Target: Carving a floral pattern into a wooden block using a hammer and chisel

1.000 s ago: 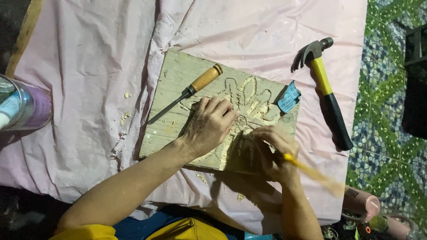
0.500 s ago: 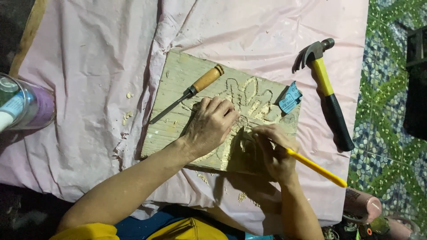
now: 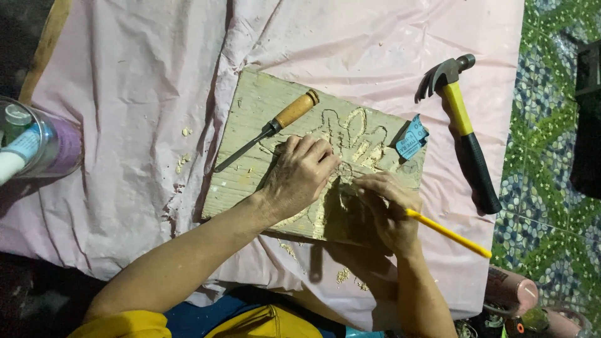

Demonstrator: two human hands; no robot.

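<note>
The left hand (image 3: 300, 175) lies flat and open on the board (image 3: 263, 119), pinning it to the desk (image 3: 125, 75). The right hand (image 3: 385, 209) grips a yellow pencil (image 3: 447, 233), tip at the carved flower (image 3: 357, 134). A chisel (image 3: 269, 128) rests on the board; a hammer (image 3: 463, 134) lies beside it.

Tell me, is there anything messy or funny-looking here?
A bit messy: pale wood chips lie scattered on the pink sheet beside the carved board, and the sheet is wrinkled. Nothing looks broken or spilled.
</note>
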